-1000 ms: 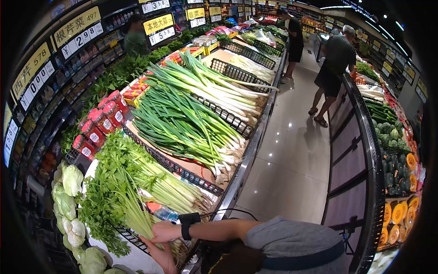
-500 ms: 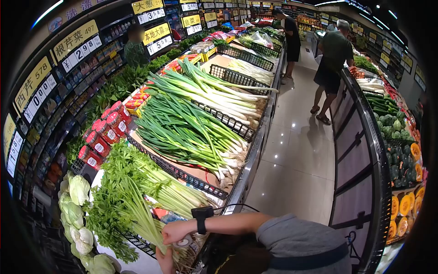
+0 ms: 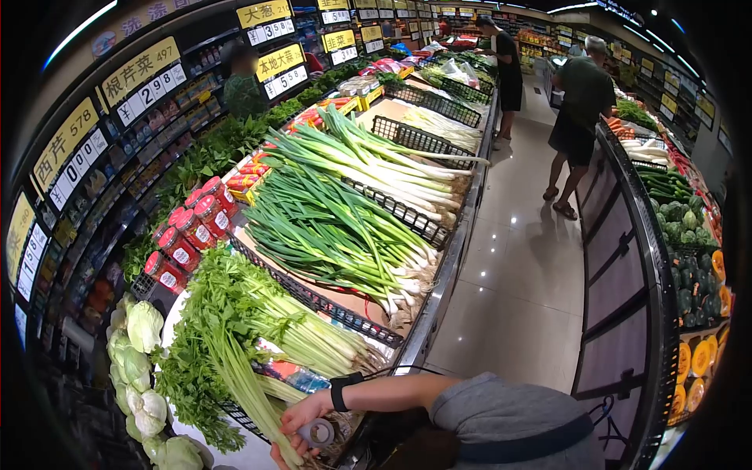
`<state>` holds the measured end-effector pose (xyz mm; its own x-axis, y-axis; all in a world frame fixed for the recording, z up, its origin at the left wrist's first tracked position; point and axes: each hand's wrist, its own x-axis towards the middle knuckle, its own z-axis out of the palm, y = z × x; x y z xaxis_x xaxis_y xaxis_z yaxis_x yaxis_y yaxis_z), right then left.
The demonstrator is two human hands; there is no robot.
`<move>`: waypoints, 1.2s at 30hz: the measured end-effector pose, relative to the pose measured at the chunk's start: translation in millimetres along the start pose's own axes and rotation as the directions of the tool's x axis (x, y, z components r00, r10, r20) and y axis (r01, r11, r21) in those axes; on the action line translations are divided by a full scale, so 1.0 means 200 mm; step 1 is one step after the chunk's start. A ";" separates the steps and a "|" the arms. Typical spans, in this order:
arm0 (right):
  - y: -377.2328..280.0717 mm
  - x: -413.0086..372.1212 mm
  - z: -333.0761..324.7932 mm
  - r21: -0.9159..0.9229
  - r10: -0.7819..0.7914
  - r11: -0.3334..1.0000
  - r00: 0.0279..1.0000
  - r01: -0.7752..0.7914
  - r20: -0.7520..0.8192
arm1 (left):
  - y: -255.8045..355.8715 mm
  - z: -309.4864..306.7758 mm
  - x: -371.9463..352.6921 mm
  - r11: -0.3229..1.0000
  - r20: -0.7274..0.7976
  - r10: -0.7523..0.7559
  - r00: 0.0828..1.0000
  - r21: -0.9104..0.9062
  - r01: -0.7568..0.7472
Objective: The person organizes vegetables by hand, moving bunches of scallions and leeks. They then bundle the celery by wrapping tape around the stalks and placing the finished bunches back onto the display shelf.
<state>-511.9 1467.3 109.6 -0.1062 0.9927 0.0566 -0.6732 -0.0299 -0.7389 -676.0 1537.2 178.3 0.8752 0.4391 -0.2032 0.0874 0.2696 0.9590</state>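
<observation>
My right hand (image 3: 305,412), with a black band (image 3: 341,392) at the wrist, is closed beside the lower stalks of a leafy celery bunch (image 3: 244,374). A pale roll of tape (image 3: 317,432) sits in its fingers. Partly hidden below, my left hand (image 3: 280,455) wraps around the celery near its root end. The bunch slants, leaves toward the upper left. Behind it more celery (image 3: 313,333) lies in a black crate with roots toward the aisle.
Green onions (image 3: 345,235) fill crates farther back. Red-lidded jars (image 3: 180,249) and pale cabbages (image 3: 149,411) line the left side. A tiled aisle (image 3: 501,313) runs along the right, where a person in dark clothes (image 3: 583,102) stands by another produce stand (image 3: 658,313).
My right hand has turned and opened the view of the tape roll, now lower beside the stalks. The celery bunch stands steeper, its root end lower. The whole view has shifted slightly.
</observation>
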 end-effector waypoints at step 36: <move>-0.28 -0.28 0.12 -0.634 -0.103 0.772 0.977 -0.041 -0.188 | 0.27 0.32 -0.03 0.594 0.151 -0.646 0.748 -0.515 0.618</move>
<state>-485.3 1411.1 164.4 0.1030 0.9947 0.0049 -0.0515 0.0102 -0.9986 -645.3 1493.8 244.9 0.6698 0.0249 -0.7421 0.3472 0.8729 0.3426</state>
